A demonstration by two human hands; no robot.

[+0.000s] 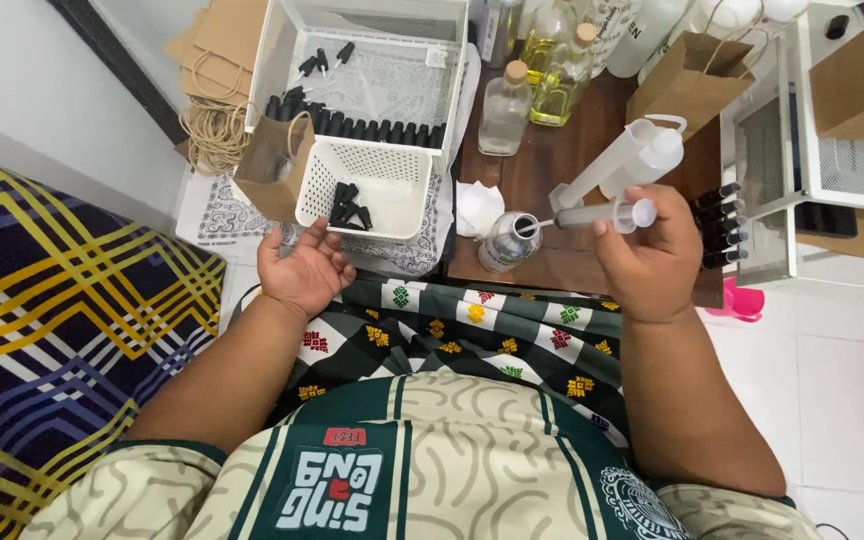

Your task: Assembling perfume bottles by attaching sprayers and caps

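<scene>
Head view, looking down over a patterned shirt and a checked sarong (472,335) across the lap.

Right hand (652,262) closed around a clear plastic syringe (602,214), barrel lying almost level, needle tip pointing left into the open mouth of a small silver metal bottle (505,241). Bottle standing tilted at the near left edge of a dark wooden table (552,150), just beside a crumpled white tissue (477,207). Whether needle and bottle rim touch: cannot tell.

Left hand (300,268) open, palm up, fingers loosely curled, holding nothing, hovering just near of a small white perforated basket (364,186) with a few black caps (347,205) in it. A small brown paper bag (272,163) leaning at the basket's left.

Farther off, a larger white tray (362,70) with a row of black dropper caps along its near wall. Left of that, flat brown paper bags with string handles (214,80) on the floor.

On the far part of the table, glass bottles of clear and yellowish liquid (542,85), a tall clear measuring cylinder (617,165) lying slanted just beyond the syringe, another brown paper bag (687,75). At the right, a row of small black bottles (720,225) beside the right hand.

Far left, a plaid blanket in blue and yellow (62,340).
</scene>
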